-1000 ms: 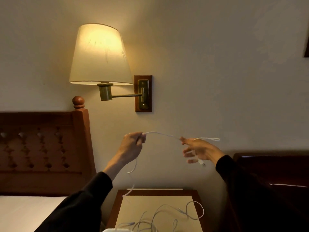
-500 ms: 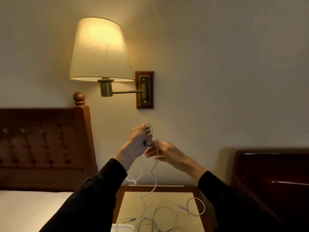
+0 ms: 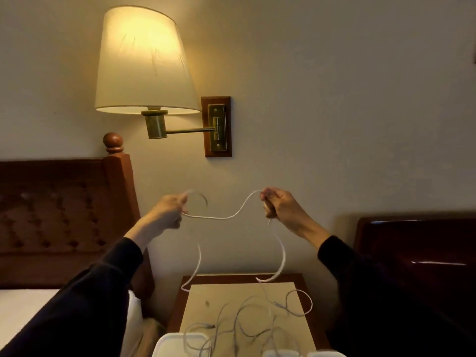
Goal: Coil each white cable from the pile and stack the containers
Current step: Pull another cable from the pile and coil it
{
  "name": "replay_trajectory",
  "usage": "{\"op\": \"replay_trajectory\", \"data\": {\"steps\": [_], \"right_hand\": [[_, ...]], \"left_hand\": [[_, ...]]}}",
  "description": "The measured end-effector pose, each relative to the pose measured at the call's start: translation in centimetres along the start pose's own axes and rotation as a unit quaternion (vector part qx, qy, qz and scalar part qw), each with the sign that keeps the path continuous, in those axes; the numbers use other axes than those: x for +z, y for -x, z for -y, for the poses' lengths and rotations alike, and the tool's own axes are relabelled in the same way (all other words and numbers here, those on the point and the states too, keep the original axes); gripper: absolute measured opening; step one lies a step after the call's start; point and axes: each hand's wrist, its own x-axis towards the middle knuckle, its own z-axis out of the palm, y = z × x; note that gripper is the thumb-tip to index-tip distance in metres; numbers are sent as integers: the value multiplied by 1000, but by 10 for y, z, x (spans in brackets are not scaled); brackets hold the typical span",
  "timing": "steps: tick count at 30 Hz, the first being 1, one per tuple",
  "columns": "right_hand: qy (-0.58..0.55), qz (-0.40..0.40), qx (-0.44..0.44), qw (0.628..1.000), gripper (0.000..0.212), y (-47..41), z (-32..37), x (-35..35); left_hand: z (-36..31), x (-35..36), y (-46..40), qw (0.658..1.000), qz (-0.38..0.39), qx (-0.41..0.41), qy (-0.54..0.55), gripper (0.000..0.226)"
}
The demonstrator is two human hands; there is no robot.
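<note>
Both hands are raised in front of the wall, left hand (image 3: 168, 211) and right hand (image 3: 282, 207) each pinching one white cable (image 3: 219, 217) sagging between them. Its ends hang toward the desk (image 3: 304, 282), where the cable pile (image 3: 247, 320) lies beside white containers (image 3: 167, 345) at the near edge.

Cable pile (image 3: 247, 320) on nightstand (image 3: 306, 300); containers (image 3: 180, 345) at near edge, apparently under strands; headboard (image 3: 64, 215) left.

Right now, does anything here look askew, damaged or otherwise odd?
Nothing damaged or spilled. The lampshade sits tilted on its wall arm. Loose cables sprawl tangled on the nightstand, one trailing into a white container. Both hands, left hand and right hand, hold one white cable.
</note>
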Motion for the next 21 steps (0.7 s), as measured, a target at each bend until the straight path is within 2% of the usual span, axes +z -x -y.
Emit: {"op": "replay_trajectory", "data": {"steps": [1,2,3,4,5,7,8,11,13,16,19,21], "right_hand": [[26,-7,-11,1000,33,-6,9,4],[60,-9,-24,998,33,-12,16,7],[100,-8,-37,994,33,-16,22,10],[139,-1,-50,989,33,-19,26,13],[171,9,-62,983,32,-22,30,17],[214,21,-78,973,31,-24,36,28],[229,21,-84,969,30,-25,38,32],[245,44,-90,964,31,-23,38,38],[218,64,-86,970,34,-19,32,32],[155,37,-60,985,37,-8,10,8],[129,13,-18,991,37,8,-17,-16],[105,2,9,994,36,16,-29,-24]], "left_hand": [[3,4,5,989,30,-15,-147,34],[2,10,11,962,18,-2,-271,37],[-2,17,16,943,-32,48,-327,36],[-6,25,22,940,-80,136,-302,33],[-15,35,32,947,-83,221,-217,31],[-32,54,50,953,3,293,-75,36],[-37,62,52,950,29,303,-71,33],[-38,70,48,942,-13,316,-112,24],[-42,63,51,943,-73,315,-76,29],[-49,37,54,941,-165,297,14,24],[-47,-4,44,919,-279,268,78,25],[-39,-18,36,914,-307,252,80,26]]}}
